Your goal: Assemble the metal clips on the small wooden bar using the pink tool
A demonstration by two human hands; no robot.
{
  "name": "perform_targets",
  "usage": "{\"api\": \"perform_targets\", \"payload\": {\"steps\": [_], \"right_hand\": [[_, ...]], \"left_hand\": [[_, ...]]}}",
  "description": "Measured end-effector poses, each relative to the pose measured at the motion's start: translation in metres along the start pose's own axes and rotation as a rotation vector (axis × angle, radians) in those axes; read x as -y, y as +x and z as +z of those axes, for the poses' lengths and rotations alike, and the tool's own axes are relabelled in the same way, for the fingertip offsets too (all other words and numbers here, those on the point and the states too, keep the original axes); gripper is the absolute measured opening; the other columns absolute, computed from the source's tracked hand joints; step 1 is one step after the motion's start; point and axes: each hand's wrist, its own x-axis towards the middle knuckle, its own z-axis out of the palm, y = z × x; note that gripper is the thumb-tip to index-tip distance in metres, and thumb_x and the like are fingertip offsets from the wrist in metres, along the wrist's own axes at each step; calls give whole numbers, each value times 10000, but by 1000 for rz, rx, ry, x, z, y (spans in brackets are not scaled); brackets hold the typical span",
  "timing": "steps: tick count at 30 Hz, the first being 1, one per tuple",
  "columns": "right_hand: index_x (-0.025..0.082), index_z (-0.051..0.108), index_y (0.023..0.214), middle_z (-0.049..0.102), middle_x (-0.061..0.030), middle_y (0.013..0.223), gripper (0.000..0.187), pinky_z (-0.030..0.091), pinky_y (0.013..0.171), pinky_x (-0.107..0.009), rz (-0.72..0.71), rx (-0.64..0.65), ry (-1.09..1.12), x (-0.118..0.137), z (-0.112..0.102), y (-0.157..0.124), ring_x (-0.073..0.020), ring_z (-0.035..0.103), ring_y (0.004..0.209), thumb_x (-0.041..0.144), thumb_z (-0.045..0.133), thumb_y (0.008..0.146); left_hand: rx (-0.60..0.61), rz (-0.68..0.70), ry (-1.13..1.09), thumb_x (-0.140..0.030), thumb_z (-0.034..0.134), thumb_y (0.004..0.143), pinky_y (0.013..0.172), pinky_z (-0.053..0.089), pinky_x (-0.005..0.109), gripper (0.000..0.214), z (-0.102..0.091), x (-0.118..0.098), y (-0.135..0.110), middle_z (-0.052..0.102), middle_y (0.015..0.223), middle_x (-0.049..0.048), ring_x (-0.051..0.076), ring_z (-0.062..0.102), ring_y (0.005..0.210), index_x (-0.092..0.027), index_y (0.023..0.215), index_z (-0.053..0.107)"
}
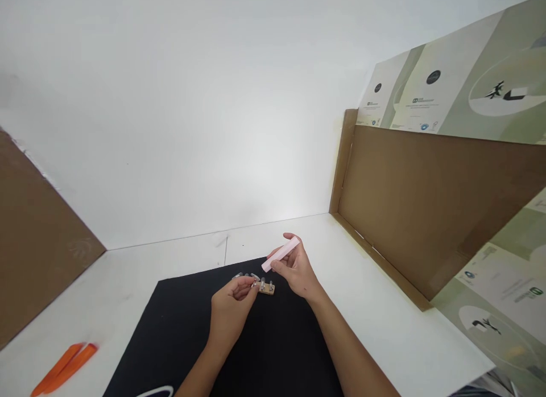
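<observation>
My right hand (294,266) is closed around a pale pink bar-shaped stick (280,255), held tilted above the black mat. To its lower left, my left hand (234,297) pinches the left end of a small wooden block (267,289). Small clear and shiny upright pieces (263,283) stand on this block. The left fingers cover part of it, so its full length is hidden. Just behind those fingers lie a few more shiny, clear pieces (239,275), too small to name. The stick's lower end is apart from the block.
Under both hands a black mat (277,340) covers part of the white table (367,272). An orange object (66,367) lies at the lower left, and a white curved item (157,391) shows at the bottom edge. Cardboard panels (426,198) flank the table; a white wall (191,112) stands behind.
</observation>
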Motion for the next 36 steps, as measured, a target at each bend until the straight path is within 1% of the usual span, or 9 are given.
{"api": "perform_targets", "payload": {"steps": [5, 9, 13, 16, 22, 26, 29, 33, 36], "right_hand": [[280, 353, 1136, 686, 4, 902, 550, 546, 746, -334, 29, 6, 10, 2, 2, -1, -173, 676, 788, 233, 743, 751], [277, 354, 1112, 689, 6, 897, 532, 541, 755, -336, 25, 22, 27, 2, 3, -2, -168, 675, 776, 217, 739, 749], [280, 346, 1110, 684, 5, 923, 506, 530, 782, -336, 29, 37, 19, -2, 4, -2, -165, 675, 800, 225, 719, 773], [281, 334, 1118, 677, 8, 925, 504, 525, 791, -333, 28, 43, 13, -4, 4, -2, -160, 670, 813, 221, 708, 786], [275, 338, 1111, 681, 4, 926, 505, 527, 785, -333, 28, 33, -8, -5, 3, -1, -164, 672, 812, 232, 719, 782], [271, 341, 1103, 684, 7, 920, 514, 528, 781, -329, 27, 36, 9, -7, 2, 1, -158, 671, 806, 219, 728, 769], [273, 343, 1098, 686, 7, 921, 504, 525, 787, -329, 26, 38, 15, -8, 2, 1, -156, 668, 811, 209, 723, 774], [276, 346, 1097, 685, 5, 935, 494, 522, 800, -329, 19, 59, 34, -10, 3, -1, -154, 664, 835, 198, 720, 783], [278, 347, 1098, 682, 7, 928, 499, 526, 786, -330, 31, 87, 53, -8, 3, -2, -156, 663, 829, 198, 723, 780]], "left_hand": [[46, -128, -91, -339, 815, 594, 784, 592, 309, 283, -3, 0, 3, 778, 838, 77, 240, 734, 828, -142, 783, 739], [81, -212, -180, -340, 848, 558, 783, 583, 328, 354, -4, 0, 4, 778, 853, 92, 248, 727, 843, -130, 827, 751], [77, -307, -288, -331, 877, 507, 800, 575, 343, 408, -3, -3, 4, 774, 826, 102, 238, 725, 813, -112, 826, 749], [70, -327, -358, -306, 891, 477, 805, 569, 327, 390, -4, -3, 5, 766, 776, 93, 220, 722, 788, -109, 777, 739], [107, -322, -425, -296, 898, 506, 766, 577, 291, 381, -6, 1, 6, 759, 779, 80, 191, 720, 761, -111, 784, 715], [47, -348, -390, -352, 912, 492, 810, 580, 296, 496, -2, -3, 4, 759, 791, 90, 213, 727, 831, -105, 866, 698], [53, -332, -359, -418, 894, 519, 832, 577, 312, 521, 0, -3, 3, 759, 807, 94, 226, 724, 866, -107, 884, 690], [120, -186, -247, -496, 787, 666, 793, 570, 309, 442, 0, 0, 4, 760, 880, 94, 215, 715, 851, -125, 894, 705], [136, -77, -136, -480, 730, 737, 746, 557, 292, 382, -2, 2, 5, 756, 864, 81, 199, 703, 798, -136, 901, 723]]}}
